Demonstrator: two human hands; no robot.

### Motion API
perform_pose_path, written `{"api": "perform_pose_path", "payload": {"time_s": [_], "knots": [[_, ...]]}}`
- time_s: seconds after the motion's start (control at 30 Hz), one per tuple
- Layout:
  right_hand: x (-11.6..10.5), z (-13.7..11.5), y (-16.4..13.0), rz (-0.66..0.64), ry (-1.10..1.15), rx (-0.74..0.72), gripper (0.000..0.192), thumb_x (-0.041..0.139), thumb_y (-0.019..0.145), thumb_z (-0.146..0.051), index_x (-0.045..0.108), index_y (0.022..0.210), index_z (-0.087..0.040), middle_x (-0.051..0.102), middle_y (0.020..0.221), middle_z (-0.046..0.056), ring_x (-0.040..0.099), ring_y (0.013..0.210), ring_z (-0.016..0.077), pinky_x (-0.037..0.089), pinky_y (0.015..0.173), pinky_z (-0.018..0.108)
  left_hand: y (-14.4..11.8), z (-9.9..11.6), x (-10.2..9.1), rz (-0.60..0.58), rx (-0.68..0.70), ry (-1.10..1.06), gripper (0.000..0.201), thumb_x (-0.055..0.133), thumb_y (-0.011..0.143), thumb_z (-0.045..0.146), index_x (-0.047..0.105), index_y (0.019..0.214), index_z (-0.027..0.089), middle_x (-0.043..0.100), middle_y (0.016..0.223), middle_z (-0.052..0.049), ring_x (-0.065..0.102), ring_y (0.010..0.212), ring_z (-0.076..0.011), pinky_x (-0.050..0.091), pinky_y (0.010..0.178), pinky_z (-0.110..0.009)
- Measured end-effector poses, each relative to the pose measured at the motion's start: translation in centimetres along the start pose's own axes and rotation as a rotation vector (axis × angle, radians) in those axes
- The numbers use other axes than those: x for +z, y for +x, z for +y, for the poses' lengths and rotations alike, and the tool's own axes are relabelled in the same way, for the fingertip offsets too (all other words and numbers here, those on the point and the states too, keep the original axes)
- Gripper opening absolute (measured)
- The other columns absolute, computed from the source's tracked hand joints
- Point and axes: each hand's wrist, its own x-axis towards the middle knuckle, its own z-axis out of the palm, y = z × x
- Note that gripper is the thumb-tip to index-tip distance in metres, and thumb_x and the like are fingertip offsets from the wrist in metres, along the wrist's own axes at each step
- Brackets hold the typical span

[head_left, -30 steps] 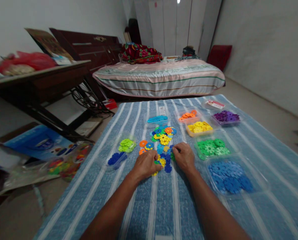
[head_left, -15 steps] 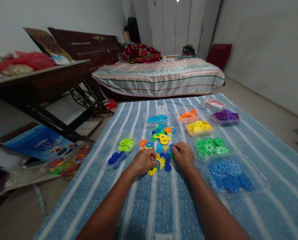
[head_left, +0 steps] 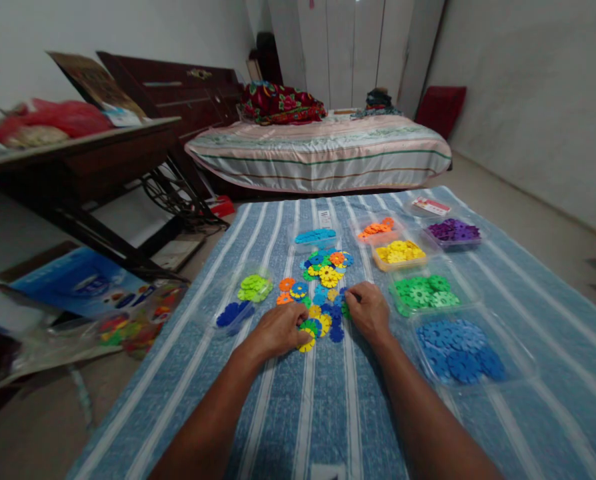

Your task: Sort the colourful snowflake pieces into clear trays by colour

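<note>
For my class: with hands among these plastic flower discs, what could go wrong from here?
The left hand is at overlapping green and yellow flower-shaped plastic discs, so it might drag several together. Nearby dark blue flower-shaped plastic discs could be mistaken for the lighter blue ones in the nearest clear plastic tray. The right forearm lies close beside that tray and might nudge it.

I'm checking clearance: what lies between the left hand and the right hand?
The head view shows notched yellow discs and dark blue discs, among others, between the left hand and the right hand.
</note>
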Motion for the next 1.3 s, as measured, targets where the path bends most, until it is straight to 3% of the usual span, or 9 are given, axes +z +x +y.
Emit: {"api": "perform_pose_path", "payload": {"time_s": [0.17,0.33,0.5,0.7,0.87,1.03,1.1,1.17,1.3], "knots": [[0.0,-0.1,0.0,0.012,0.001,0.006,0.019,0.056,0.086,-0.024,0.072,0.076,-0.02,0.066,0.081,0.003,0.055,0.084,0.0181,0.037,0.077,0.028,-0.9,0.8,-0.1,-0.006,-0.045,0.111,0.018,0.065,0.065,0.027,0.06,0.08,0.02,0.061,0.075,-0.001,0.057,0.071,-0.0202,0.029,0.057,-0.027],[0.0,-0.1,0.0,0.014,0.002,0.011,0.018,0.057,0.086,-0.024,0.071,0.075,-0.02,0.066,0.082,0.003,0.055,0.085,0.018,0.036,0.076,0.028,-1.3,0.8,0.3,-0.017,-0.072,0.075,0.024,0.065,0.067,0.027,0.063,0.09,0.021,0.058,0.068,0.0,0.058,0.069,-0.0198,0.031,0.059,-0.027],[0.2,-0.2,0.1,0.032,-0.002,0.011,0.018,0.058,0.085,-0.023,0.071,0.074,-0.021,0.065,0.08,0.002,0.055,0.084,0.0178,0.036,0.076,0.027,-1.4,-0.2,0.7,0.002,-0.066,-0.265,0.045,0.063,0.063,0.024,0.061,0.108,0.019,0.05,0.058,0.005,0.051,0.057,-0.0153,0.03,0.052,-0.025],[0.5,-0.3,0.2,0.049,0.009,0.004,0.018,0.057,0.086,-0.02,0.07,0.074,-0.021,0.065,0.081,0.002,0.055,0.085,0.0177,0.037,0.077,0.027,0.0,-0.3,0.2,-0.085,-0.066,-0.61,0.031,0.061,0.067,0.031,0.059,0.093,0.014,0.047,0.048,0.007,0.045,0.044,-0.0104,0.03,0.046,-0.023],[0.4,-0.5,0.1,0.048,-0.011,0.001,0.016,0.057,0.085,-0.02,0.07,0.075,-0.021,0.065,0.08,0.002,0.054,0.084,0.018,0.036,0.074,0.027,4.0,4.0,-1.0,0.024,-0.1,-0.781,0.015,0.062,0.068,0.022,0.057,0.079,0.014,0.052,0.05,0.006,0.049,0.042,-0.0083,0.036,0.044,-0.02],[0.3,-0.5,0.1,0.048,-0.01,-0.007,0.017,0.057,0.086,-0.021,0.071,0.077,-0.021,0.066,0.081,0.003,0.055,0.084,0.0184,0.037,0.076,0.027,9.0,10.8,-3.3,0.2,0.102,-1.13,0.031,0.07,0.069,0.019,0.058,0.098,0.014,0.067,0.082,-0.003,0.062,0.068,-0.0105,0.049,0.059,-0.021],[0.3,-0.4,0.2,0.04,-0.005,-0.007,0.017,0.057,0.086,-0.021,0.071,0.075,-0.021,0.066,0.08,0.002,0.055,0.084,0.0184,0.037,0.076,0.027,10.1,12.1,-3.6,0.289,0.124,-1.124,0.031,0.071,0.068,0.018,0.058,0.096,0.014,0.068,0.09,-0.004,0.062,0.075,-0.0111,0.05,0.063,-0.022],[0.3,-0.4,0.2,0.034,0.0,-0.002,0.016,0.058,0.086,-0.021,0.07,0.075,-0.021,0.066,0.081,0.002,0.055,0.084,0.0184,0.037,0.076,0.027,10.5,11.9,-3.4,0.318,0.115,-1.012,0.023,0.069,0.069,0.018,0.06,0.09,0.014,0.067,0.083,-0.002,0.061,0.072,-0.0114,0.049,0.061,-0.021],[0.2,-0.4,0.3,0.027,-0.001,0.008,0.015,0.058,0.086,-0.021,0.071,0.077,-0.02,0.066,0.082,0.003,0.055,0.086,0.0185,0.037,0.077,0.028,9.0,8.0,-2.0,0.248,0.095,-0.696,0.008,0.059,0.071,0.018,0.061,0.077,0.014,0.059,0.062,0.002,0.057,0.06,-0.0114,0.044,0.057,-0.022]]}}
